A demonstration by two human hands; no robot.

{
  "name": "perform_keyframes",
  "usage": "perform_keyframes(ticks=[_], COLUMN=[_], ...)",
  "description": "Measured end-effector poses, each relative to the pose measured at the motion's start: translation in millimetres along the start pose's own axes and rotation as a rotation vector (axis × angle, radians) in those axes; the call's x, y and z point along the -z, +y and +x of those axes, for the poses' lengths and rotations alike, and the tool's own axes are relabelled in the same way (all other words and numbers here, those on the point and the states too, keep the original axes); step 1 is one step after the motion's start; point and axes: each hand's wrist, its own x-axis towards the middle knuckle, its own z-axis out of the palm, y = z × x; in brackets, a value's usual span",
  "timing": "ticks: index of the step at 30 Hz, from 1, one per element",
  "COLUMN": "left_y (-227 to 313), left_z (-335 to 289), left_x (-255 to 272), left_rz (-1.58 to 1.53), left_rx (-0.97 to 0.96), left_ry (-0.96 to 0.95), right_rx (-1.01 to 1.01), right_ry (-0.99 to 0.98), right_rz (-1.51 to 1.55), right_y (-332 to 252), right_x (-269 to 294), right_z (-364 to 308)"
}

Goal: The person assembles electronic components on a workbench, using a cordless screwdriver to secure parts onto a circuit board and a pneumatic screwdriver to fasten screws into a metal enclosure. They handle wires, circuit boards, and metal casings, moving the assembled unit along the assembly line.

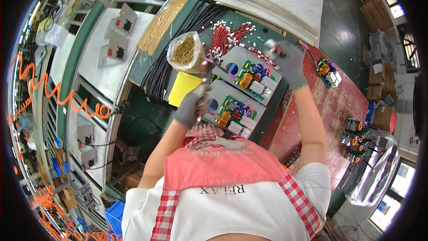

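Head view: we tag the wire lead as the thing in the left hand, a thin red-and-white strand with white plugs. We judge it very light, soft and limp along the strand, stiff only at the plugs, so it should bend freely; glove fabric probably grips it fine, but the thin wires could pull out of a plug if tugged. We'd take hold on the plug body or just behind it, not mid-strand. Left fingers are curled in, closed on the lead; one length sticks out past them toward the bag of small brass-coloured parts, and what looks like its other end shows below the hand, by the near metal plate. Right hand is motion-blurred, just right of the red wire pile; something red and white shows at its fingers, maybe another lead, but we can't tell how far they're closed or how firm the hold is. Near circuit board sits on the near metal plate, just right of the left hand; far circuit board sits on the far metal plate, between the two hands. We rate both boards rigid but fragile, crowded with tall parts, so edges only; plates look stiff, likely smooth enough to slide if nudged
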Motion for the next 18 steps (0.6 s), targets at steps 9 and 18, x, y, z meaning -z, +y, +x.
perform_keyframes(ticks=[9,18], left_y=[4,16], left_z=[9,-38], left_x=[-17,-2], left_rz=[0.065,0.410], left_rx=[-0.049,-0.316], left_ry=[-0.163,-0.041], right_rx=[0.280,0.214], right_ry=[-0.494,-0.471], right_rz=[0.304,0.177], right_y=[-128,-145], right_x=[-36,-42], right_z=[-77,-71])
